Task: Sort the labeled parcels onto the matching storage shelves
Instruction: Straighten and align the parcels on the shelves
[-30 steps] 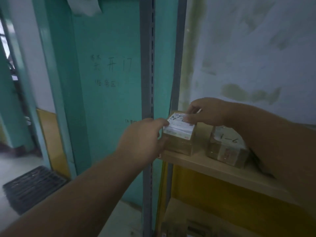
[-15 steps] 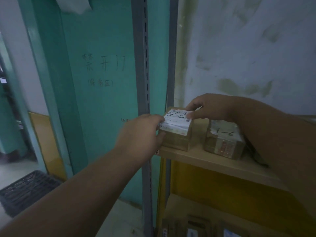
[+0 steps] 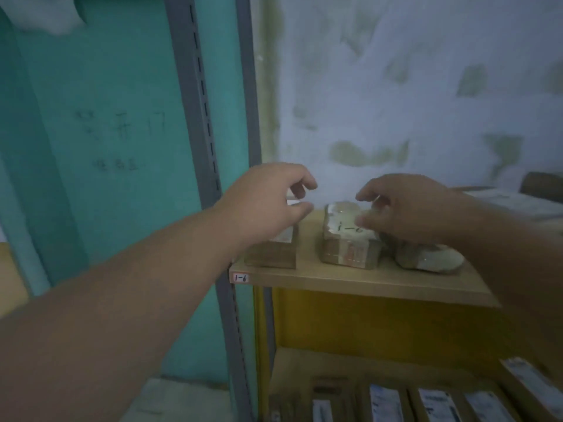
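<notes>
Head cam: we're at the wooden shelf [image 3: 359, 283], its edge tag [image 3: 240, 278] reading 1-6, box looks delivered.

Left parcel [image 3: 275, 252] sits at the shelf's left end, beside the parcel marked 1-6 [image 3: 347, 239]. Our left hand [image 3: 262, 205] hovers over it, fingers loosely curled, holding nothing; right hand [image 3: 408, 208] same, over the neighbor. Next we'd guess: fetch another parcel and read its label.

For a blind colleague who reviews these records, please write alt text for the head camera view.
Two bare hands hover over a wooden shelf tagged "1-6": the left hand above a small box at the shelf's left end, the right hand over a taped parcel marked "1-6". A wrapped bundle lies to its right; more parcels fill the shelf below.
</notes>
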A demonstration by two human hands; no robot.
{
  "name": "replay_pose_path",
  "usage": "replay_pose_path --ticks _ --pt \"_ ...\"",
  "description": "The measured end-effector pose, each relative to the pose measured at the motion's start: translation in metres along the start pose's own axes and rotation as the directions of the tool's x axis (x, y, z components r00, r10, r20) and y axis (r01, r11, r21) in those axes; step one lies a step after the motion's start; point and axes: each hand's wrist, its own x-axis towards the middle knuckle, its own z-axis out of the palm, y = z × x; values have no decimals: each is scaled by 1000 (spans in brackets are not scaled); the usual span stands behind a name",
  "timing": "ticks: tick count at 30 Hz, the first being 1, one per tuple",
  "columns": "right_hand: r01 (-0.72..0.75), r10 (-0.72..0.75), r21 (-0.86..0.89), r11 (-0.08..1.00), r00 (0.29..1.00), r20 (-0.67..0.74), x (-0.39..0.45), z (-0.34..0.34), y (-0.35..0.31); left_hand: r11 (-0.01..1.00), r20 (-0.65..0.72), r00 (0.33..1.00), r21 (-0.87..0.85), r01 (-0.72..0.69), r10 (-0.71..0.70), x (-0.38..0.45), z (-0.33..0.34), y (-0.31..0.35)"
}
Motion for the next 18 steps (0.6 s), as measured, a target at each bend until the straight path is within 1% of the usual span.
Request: replay_pose_path --ticks 2,4,9,11,14,18 --pt "-23 23 -63 998 1000 -6 -12 0 8 999 90 995 1 -39 39 26 6 8" --pt "-16 14 -88 996 1000 -28 -16 4 16 997 208 976 27 -73 65 51 12 12" --pt "13 -22 -101 995 996 -91 -19 27 32 973 479 877 183 -143 38 99 29 7" --pt "23 -32 -83 996 993 -110 -23 37 31 960 545 838 229 -164 13 112 34 5" --pt "30 -47 -141 990 992 -121 -28 47 27 941 620 784 279 -192 -24 126 41 3" --pt "22 -47 -172 985 989 -142 -27 56 25 900 729 682 337 -277 -63 134 56 8"
